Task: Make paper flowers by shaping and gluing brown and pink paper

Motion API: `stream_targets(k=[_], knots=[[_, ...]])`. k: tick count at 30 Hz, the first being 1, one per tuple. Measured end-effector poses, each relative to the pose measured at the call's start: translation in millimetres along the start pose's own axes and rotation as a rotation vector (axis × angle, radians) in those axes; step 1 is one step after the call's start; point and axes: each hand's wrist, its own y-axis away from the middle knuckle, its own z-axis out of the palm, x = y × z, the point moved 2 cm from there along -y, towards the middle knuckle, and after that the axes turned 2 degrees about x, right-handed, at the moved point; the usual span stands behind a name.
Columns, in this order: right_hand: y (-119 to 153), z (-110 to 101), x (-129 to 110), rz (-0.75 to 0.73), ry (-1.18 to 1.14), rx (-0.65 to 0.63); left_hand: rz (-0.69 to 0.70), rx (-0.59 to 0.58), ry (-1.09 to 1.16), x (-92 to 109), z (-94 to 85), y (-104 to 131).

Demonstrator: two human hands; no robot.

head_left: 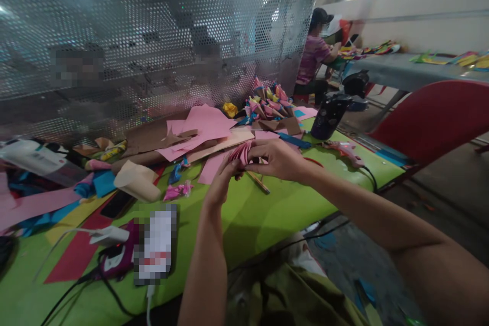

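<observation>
— What are the hands doing?

— Both are closed on one piece: a pink folded paper (241, 154), pleated like a fan, held just above the green surface (252, 214). The right hand (277, 159) pinches it from the right with fingers curled over the top edge; the left hand (222, 179) comes up from below, its fingertips pressed against the pleats on the left. Neither hand is spread.

— And directly under them?

— A pencil (258, 182) lies slantwise on the surface, partly under the right hand. Behind the folded paper, loose pink paper sheets (206, 127) overlap with brown card pieces (151, 137).

— What about the far end?

— A heap of small folded paper pieces (267, 103) in pink, yellow and blue, close to a perforated metal screen (153, 46) that stands along the back of the surface. To the right of the heap stands a dark bottle (329, 116), and near it a pink glue gun (346, 152) lies with its cord running off the edge.

— And nearer the person, on the left?

— A cream paper cone (138, 182), a small crumpled pink scrap (178, 191), a red paper sheet (78, 254) and a purple device (118, 259) with cables. A red chair (435, 117) stands to the right, and another person (315, 61) sits well apart at a grey bench.
</observation>
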Motion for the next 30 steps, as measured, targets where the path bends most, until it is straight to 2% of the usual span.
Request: stream_targets(k=[10,12,17,22,25,27,30], knots=[[-0.1,-2.3,1.9,-0.020,0.044,-0.019,0.054,-0.020,0.021,7.8,7.5,0.6],[1.9,-4.2,0.2,0.010,0.056,0.040,0.070,0.004,0.000,7.4,6.4,0.3],[9.8,-4.8,-12.7,0.062,0.086,0.311,0.107,0.032,-0.171,5.3,4.0,-0.2],[9.1,13.4,-15.9,0.169,0.186,0.357,0.164,0.086,-0.318,9.6,7.2,2.4],[6.8,23.3,-12.3,0.223,0.222,0.382,0.223,0.077,-0.351,12.8,10.8,3.7],[6.0,27.1,-10.4,0.236,0.215,0.393,0.267,0.068,-0.366,14.1,12.4,4.1],[5.8,28.2,-9.4,0.216,0.185,0.391,0.252,0.073,-0.338,12.4,11.6,3.6]])
